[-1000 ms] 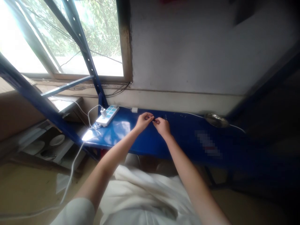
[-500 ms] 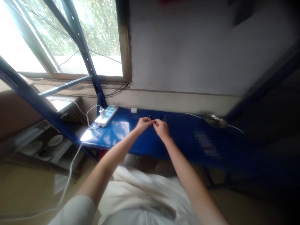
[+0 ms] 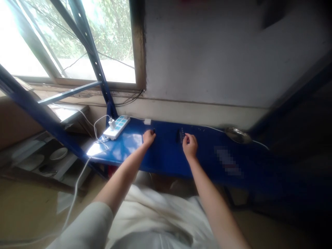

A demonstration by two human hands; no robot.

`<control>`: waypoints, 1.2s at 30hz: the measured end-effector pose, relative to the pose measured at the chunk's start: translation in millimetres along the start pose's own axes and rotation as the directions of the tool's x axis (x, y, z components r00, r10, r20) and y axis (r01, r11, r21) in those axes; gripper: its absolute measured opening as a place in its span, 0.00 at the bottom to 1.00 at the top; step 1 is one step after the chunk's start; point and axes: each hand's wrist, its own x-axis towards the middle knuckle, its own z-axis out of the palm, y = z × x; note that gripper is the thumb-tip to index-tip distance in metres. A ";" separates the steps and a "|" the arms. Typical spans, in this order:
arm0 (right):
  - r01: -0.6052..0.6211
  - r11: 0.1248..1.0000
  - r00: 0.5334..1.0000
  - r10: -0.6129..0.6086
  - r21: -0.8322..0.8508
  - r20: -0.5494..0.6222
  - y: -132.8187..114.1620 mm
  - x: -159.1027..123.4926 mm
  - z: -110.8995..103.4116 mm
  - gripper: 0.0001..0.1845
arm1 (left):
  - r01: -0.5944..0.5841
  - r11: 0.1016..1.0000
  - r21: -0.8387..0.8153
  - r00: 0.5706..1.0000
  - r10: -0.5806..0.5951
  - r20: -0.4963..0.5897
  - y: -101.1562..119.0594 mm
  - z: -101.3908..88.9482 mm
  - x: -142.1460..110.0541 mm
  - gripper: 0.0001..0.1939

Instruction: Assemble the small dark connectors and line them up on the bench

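Observation:
My left hand [image 3: 149, 138] is closed low over the blue tabletop [image 3: 166, 155], left of centre. At its fingertips shows a small dark piece [image 3: 154, 131], too small to name. Farther right, my right hand [image 3: 190, 144] has its fingers pinched at the right side of a little strip of pale small parts [image 3: 182, 133]. Whether anything is between those fingertips is hidden. A dark narrow object [image 3: 177, 136] lies just left of the strip.
A white power strip [image 3: 117, 127] with a plugged-in charger [image 3: 112, 123] lies at the table's left end. Behind my left hand is a white adapter [image 3: 147, 121]. A shiny metal dish [image 3: 238, 135] stands at the back right. Blue rack posts [image 3: 94, 62] rise at left.
My hands were together at the middle of the table and are now apart. The left moved left with a dark piece; the right moved right, beside the strip of small parts.

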 end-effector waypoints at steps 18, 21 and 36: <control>-0.319 0.859 0.764 0.484 -0.401 0.427 16.0 -11.1 5.8 0.14 | 0.047 0.990 0.132 0.994 -0.033 -0.103 -0.9 2.8 -14.1 0.13; -0.302 0.863 0.765 0.473 -0.406 0.437 13.4 -11.0 8.4 0.14 | -0.042 0.998 0.042 0.979 0.049 -0.199 7.4 3.6 -32.4 0.13; -0.329 0.845 0.796 0.488 -0.422 0.357 7.6 -14.8 23.2 0.13 | -0.630 0.758 0.168 0.769 0.579 0.270 66.8 34.7 -92.5 0.28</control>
